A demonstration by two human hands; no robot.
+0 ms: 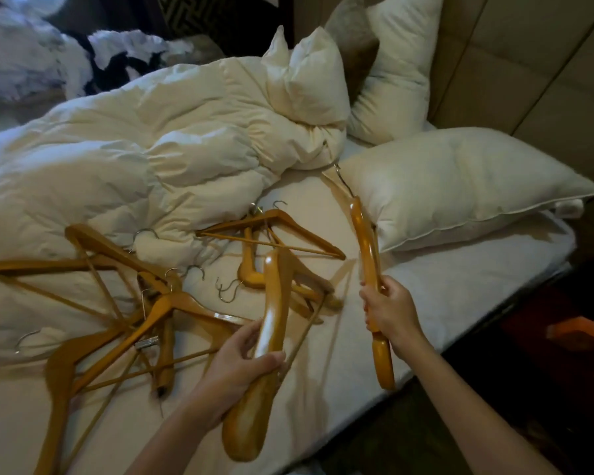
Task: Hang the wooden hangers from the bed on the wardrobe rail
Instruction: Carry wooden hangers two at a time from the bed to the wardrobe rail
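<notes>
Several glossy orange-brown wooden hangers with metal hooks lie on the bed. One heap (124, 313) spreads over the lower left, a smaller cluster (271, 241) sits mid-bed. My left hand (244, 361) is closed around a broad wooden hanger (270, 323) seen edge-on, lifted above the sheet. My right hand (391, 310) grips a second wooden hanger (366, 241) near its lower arm; its metal hook points toward the pillows. No wardrobe rail is in view.
A rumpled cream duvet (144, 142) covers the bed's left and far half. Pillows (460, 186) lie at the right against a padded headboard (528, 63). The mattress edge (460, 323) runs diagonally at the right, with dark floor and an orange object (578, 332) beyond.
</notes>
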